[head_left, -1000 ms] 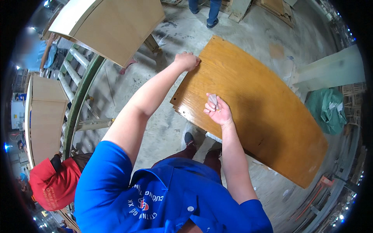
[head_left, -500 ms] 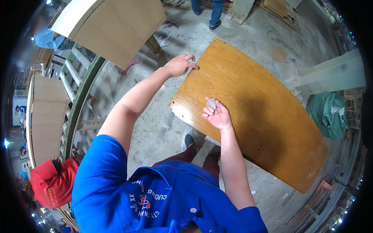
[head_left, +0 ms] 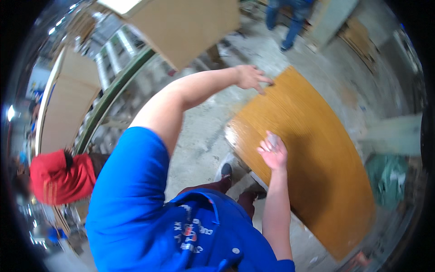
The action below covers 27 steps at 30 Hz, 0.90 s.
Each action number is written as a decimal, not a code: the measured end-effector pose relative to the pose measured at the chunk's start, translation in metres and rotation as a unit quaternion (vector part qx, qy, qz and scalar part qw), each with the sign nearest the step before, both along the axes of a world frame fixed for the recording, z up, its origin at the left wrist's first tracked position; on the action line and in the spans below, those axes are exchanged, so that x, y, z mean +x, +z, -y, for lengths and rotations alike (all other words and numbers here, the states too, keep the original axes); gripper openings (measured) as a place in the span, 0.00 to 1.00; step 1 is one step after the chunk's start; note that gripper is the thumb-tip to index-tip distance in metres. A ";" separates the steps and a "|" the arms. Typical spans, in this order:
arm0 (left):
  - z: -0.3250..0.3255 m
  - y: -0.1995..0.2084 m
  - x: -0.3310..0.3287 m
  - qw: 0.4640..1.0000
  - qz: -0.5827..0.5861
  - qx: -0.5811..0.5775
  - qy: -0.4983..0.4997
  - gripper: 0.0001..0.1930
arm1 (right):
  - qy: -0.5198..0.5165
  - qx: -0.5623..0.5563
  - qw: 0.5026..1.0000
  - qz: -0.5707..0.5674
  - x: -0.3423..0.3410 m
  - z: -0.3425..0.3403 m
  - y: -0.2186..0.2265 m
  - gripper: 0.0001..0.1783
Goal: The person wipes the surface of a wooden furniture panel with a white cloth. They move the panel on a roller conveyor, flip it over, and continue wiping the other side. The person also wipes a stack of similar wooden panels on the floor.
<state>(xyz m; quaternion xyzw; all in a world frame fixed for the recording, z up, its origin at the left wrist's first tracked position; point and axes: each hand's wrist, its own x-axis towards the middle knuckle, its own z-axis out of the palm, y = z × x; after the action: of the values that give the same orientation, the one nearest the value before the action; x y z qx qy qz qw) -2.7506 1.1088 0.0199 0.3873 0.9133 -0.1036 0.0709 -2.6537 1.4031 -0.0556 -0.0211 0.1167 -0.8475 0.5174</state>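
A large orange-brown wooden panel (head_left: pixel 312 149) with grain and a curved far edge lies in front of me, slanting away to the lower right. At its upper left edge is my left hand (head_left: pixel 252 78), fingers spread, with the fingertips at the rim near the corner; I see nothing held in it. Over the panel's left part, palm up, my right hand (head_left: pixel 275 156) is curled around a small clear plastic bag (head_left: pixel 273 141). Motion blur hides what is inside the bag. Some of the right hand's fingers are bent over it.
Pale wooden pieces (head_left: pixel 190 27) stand on a green-framed roller conveyor (head_left: pixel 120 86) at left. A person in a red cap and shirt (head_left: pixel 63 177) is close by at left; another person's legs (head_left: pixel 290 22) are beyond the panel. At right are a pale post (head_left: pixel 394 136) and green sack (head_left: pixel 387 179).
The view has swung, so the panel appears farther right and lower. My left hand's fingers have spread more at the panel's edge. The right hand still holds the bag.
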 end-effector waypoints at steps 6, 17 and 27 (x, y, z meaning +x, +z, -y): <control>-0.014 0.007 -0.004 0.994 0.050 -0.100 0.022 0.23 | -0.008 0.012 1.000 0.011 0.006 0.007 0.000 0.22; -0.028 0.006 -0.010 0.993 0.095 0.026 0.068 0.09 | -0.010 0.006 1.000 0.014 0.002 0.002 -0.001 0.23; 0.015 -0.035 0.036 0.400 -0.016 0.753 0.522 0.07 | -0.016 0.040 0.998 0.039 -0.002 -0.007 0.003 0.25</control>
<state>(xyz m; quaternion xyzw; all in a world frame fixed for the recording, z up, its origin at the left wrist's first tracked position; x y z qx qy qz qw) -2.7143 1.0934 -0.0151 -0.2699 0.6470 0.6770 -0.2238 -2.6554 1.4106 -0.0527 0.0342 0.1305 -0.8507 0.5081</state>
